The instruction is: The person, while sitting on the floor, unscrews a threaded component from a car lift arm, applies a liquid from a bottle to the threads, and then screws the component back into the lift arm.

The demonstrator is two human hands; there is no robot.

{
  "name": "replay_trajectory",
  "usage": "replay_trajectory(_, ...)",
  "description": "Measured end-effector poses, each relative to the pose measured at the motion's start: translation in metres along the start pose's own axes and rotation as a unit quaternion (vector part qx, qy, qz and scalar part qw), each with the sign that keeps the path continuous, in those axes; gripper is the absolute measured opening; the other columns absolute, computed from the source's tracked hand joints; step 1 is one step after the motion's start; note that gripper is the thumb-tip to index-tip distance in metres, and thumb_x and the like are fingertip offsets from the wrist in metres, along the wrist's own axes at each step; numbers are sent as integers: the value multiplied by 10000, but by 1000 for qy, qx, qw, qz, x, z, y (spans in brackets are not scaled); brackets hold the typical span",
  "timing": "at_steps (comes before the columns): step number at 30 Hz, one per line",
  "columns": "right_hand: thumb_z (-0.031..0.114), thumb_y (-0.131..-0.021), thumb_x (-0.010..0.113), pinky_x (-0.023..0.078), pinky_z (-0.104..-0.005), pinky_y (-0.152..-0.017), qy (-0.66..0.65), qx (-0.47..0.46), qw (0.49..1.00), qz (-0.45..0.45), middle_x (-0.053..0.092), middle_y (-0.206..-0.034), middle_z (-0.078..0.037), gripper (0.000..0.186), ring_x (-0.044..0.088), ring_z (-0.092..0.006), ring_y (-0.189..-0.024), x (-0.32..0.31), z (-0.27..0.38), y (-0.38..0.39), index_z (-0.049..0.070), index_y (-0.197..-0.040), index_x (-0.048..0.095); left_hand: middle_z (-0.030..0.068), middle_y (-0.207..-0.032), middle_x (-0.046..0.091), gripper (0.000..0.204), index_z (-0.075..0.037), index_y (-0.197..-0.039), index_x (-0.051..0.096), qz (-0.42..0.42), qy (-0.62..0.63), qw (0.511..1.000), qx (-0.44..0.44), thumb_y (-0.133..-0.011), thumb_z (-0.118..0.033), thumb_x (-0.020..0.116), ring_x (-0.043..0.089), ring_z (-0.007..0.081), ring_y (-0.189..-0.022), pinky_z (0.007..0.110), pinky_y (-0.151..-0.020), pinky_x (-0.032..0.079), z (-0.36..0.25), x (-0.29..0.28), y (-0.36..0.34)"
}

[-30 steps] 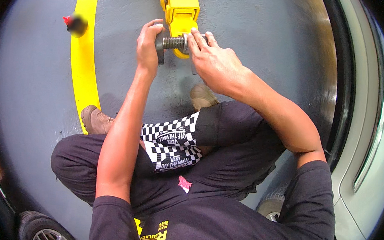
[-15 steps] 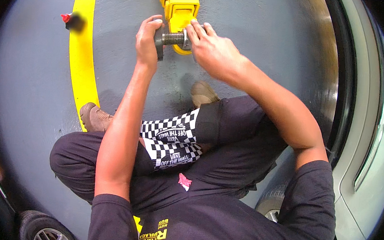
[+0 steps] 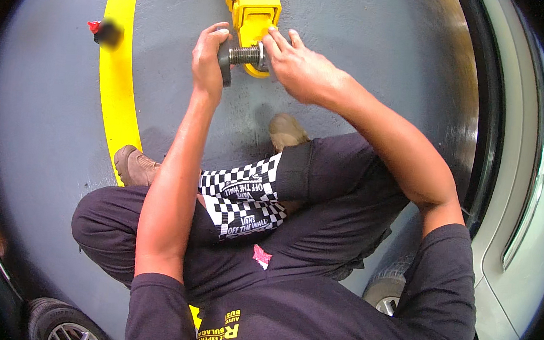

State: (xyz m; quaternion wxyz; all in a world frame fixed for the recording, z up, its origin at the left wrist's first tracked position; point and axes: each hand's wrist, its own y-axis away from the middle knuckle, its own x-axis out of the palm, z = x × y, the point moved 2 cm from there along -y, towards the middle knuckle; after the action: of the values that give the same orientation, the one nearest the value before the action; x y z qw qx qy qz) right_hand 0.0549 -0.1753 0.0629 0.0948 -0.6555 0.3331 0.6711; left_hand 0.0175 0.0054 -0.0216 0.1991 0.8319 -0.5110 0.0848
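Observation:
Held out in front of me is a lift pad: a dark round disc [image 3: 224, 64] on a thick threaded screw [image 3: 245, 55] lying sideways. My left hand [image 3: 208, 63] wraps round the disc end, its thumb along the top. A silvery ring [image 3: 261, 55] circles the other end of the screw, where my right hand [image 3: 302, 69] is pressed, fingers pointing up and away; its thumb and palm are hidden. Just beyond both hands is a yellow lift arm [image 3: 257, 9], ending in a rounded eye [image 3: 257, 73] partly behind the screw.
A small dark object with a red tip [image 3: 107, 32], blurred, sits on the yellow floor stripe [image 3: 119, 94] at the left. A pale car body [image 3: 498, 296] curves along the right side. Wheels show at lower left [image 3: 68, 330] and lower right. My crossed legs fill the near middle.
My right hand has shifted very slightly at the screw's end, its fingers a little more spread. The left hand keeps its hold on the disc.

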Motion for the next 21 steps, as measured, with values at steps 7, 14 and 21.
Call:
replay_trajectory(7, 70, -1001, 588, 532, -551, -1146, -5, 17, 997, -71, 392, -1635, -396, 658, 451, -583, -1488, 2, 3, 8, -183, -1563, 357, 38, -1024, 666, 503, -8, -1323, 687, 8, 1, 1000, 5, -975, -363, 611, 625, 115, -811, 298, -656, 516, -4, 7, 1)
replay_trajectory(14, 97, -1003, 596, 522, -609, -1132, -32, 24, 998, -57, 426, -1640, -347, 662, 463, -492, -1521, -10, 26, 12, -161, -1572, 374, 85, -1136, 717, 521, -77, -1379, 692, 14, -57, 997, 51, -997, -409, 570, 694, 139, -865, 305, -715, 577, 10, -16, -12)
replay_trajectory(21, 76, -1017, 594, 532, -592, -1130, 8, 35, 999, -7, 483, -1637, -281, 643, 462, -426, -1542, -10, -4, -4, -91, -1601, 382, 68, -1127, 689, 464, -2, -1277, 706, 10, 4, 1000, -3, -983, -347, 605, 641, 121, -808, 297, -649, 525, 1, 1, -2)
